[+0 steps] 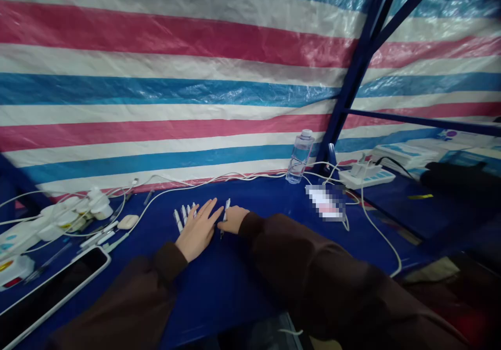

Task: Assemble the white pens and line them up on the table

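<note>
Several white pens (178, 221) lie side by side on the blue table (219, 287). My left hand (200, 230) rests flat over the right part of this row, fingers stretched out and spread, hiding portions of the pens beneath. Just to its right, my right hand (234, 219) has its fingers closed around another white pen (227, 203), whose top end points away from me. The dark tip of that pen shows below the fingers, near the table surface. The two hands are close together.
At left are power strips with plugs (99, 203), an earbud case (128, 222) and a phone (58, 292). A water bottle (300, 158) stands at the back. White cables (219, 177) run along the rear edge. Rightward are another power strip (366, 176) and a blue metal frame (354, 73).
</note>
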### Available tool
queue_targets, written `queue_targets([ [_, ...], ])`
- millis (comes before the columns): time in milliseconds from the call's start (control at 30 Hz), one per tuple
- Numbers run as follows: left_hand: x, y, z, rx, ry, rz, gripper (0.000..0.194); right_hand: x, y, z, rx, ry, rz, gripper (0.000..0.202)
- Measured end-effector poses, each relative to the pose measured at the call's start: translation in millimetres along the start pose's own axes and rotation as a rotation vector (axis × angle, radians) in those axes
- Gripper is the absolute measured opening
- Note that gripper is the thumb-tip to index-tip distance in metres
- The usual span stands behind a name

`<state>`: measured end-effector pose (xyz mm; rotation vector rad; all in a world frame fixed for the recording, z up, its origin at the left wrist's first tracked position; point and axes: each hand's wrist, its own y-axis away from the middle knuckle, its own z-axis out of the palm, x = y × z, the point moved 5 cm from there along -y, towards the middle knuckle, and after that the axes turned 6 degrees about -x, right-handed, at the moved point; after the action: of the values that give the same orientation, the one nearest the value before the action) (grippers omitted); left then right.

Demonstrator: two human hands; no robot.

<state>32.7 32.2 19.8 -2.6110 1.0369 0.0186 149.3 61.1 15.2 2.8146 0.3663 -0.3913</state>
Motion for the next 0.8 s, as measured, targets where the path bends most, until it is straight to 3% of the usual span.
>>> queue_targets([
  [267, 4.7, 2.4, 8.7, -0.019, 0.02, 0.042, 0.052, -12.3, 7.7, 2.7, 0.091, 0.057, 0.044, 0.036],
  [433, 4.0, 1.2, 6.1, 0.014, 0.0, 0.022, 0.049, -5.3, 4.2, -2.0, 0.108, 0.043, 0.025, 0.028],
  [533, 4.1, -1.4, -1.8, 0.08, -0.017, -0.009, 0.045, 6.5, 9.1, -11.3, 0.209, -0.028, -0.08, 0.023],
  [633, 3.1, -3.4, -9.3, 0.153, -0.02, -0.019, 0.039, 21.4, 13.8, -15.6, 0.285, -0.244, -0.268, 0.016],
  [733, -0.1, -3.2, -13.0, 0.213, 0.004, -0.032, 0.033, 35.4, 13.3, -12.9, 0.345, -0.45, -0.428, 0.016],
  [800, -2.2, -2.5, -12.8, 0.224, 0.022, -0.042, 0.029, 41.8, 11.4, -9.7, 0.402, -0.491, -0.458, 0.016],
])
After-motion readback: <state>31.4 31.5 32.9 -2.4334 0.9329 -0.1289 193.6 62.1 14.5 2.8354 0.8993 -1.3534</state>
